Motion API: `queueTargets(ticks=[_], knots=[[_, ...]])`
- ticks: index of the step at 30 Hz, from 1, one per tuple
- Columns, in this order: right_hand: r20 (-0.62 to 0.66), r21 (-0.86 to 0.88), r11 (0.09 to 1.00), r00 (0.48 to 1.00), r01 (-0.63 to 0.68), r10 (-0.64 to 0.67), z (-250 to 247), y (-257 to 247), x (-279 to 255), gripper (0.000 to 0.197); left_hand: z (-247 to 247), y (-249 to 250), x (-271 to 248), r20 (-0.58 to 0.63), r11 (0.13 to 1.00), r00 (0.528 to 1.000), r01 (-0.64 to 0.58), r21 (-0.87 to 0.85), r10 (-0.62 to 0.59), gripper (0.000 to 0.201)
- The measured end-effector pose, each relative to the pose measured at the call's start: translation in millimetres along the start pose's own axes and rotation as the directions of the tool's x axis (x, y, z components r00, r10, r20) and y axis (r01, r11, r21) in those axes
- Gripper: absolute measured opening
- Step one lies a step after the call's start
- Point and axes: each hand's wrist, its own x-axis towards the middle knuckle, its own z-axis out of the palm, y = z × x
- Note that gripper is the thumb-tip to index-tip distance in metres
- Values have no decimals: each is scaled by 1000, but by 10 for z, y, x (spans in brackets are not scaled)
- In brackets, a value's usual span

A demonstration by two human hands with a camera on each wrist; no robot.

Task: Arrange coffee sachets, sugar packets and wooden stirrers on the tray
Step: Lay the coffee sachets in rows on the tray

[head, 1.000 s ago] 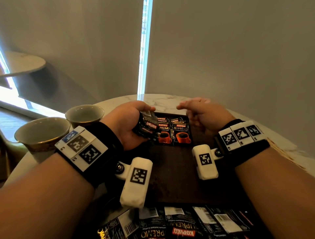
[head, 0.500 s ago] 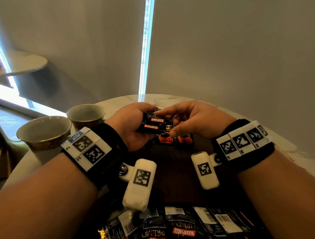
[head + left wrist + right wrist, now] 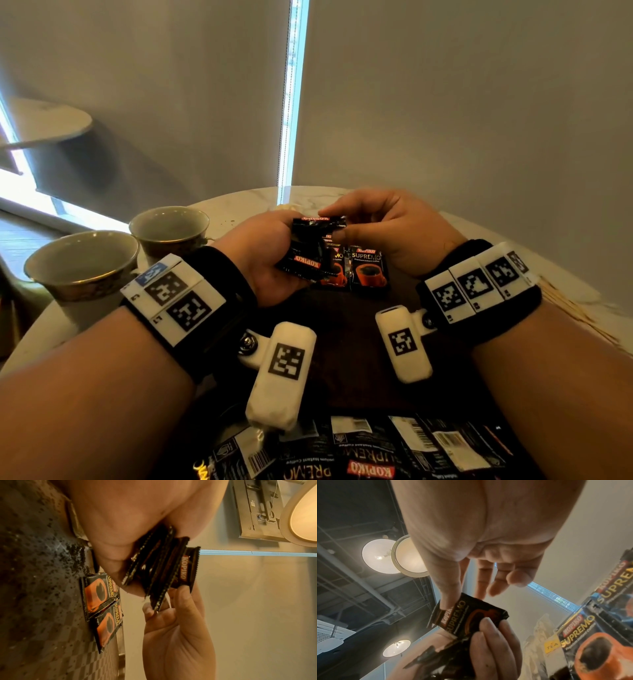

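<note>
1. The left hand [image 3: 265,255] grips a fanned stack of black foil coffee sachets [image 3: 306,251], fingers curled round it, held above the far end of the dark wooden tray [image 3: 346,346].
2. The right hand [image 3: 390,229] pinches the far corner of the top sachet [image 3: 471,613] of that stack between thumb and forefinger; its other fingers are loosely spread.
3. The left wrist view shows the stack edge-on, with several serrated sachet edges pressed between the left thumb and fingers.
4. Two black sachets printed with an orange cup [image 3: 359,270] lie flat, side by side and touching, at the tray's far end, just under the held stack.
5. A row of further black sachets [image 3: 370,448] lies overlapping along the tray's near edge, mostly barcode side up.
6. Two gold-rimmed ceramic cups [image 3: 113,253] stand side by side on the round marble table [image 3: 246,209], left of the tray.
7. Pale wooden stirrers [image 3: 568,305] lie on the table, right of the tray.
</note>
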Motion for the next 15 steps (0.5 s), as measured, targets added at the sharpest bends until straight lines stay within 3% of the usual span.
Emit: queueTargets(ticks=[5, 9, 11, 15], knots=[[-252, -29, 999, 967, 21, -28, 22, 59, 40, 22, 58, 12, -30, 11, 999, 999, 38, -35, -37, 43], [-473, 98, 990, 871, -99, 134, -107, 219, 142, 16, -14, 92, -63, -103, 991, 992, 57, -125, -70, 19], [-474, 152, 966, 842, -211, 259, -155, 312, 161, 13, -37, 126, -78, -146, 991, 988, 21, -129, -40, 16], [-388, 149, 910, 824, -386, 413, -167, 399, 162, 14, -55, 145, -84, -201, 998, 980, -11, -54, 0, 30]])
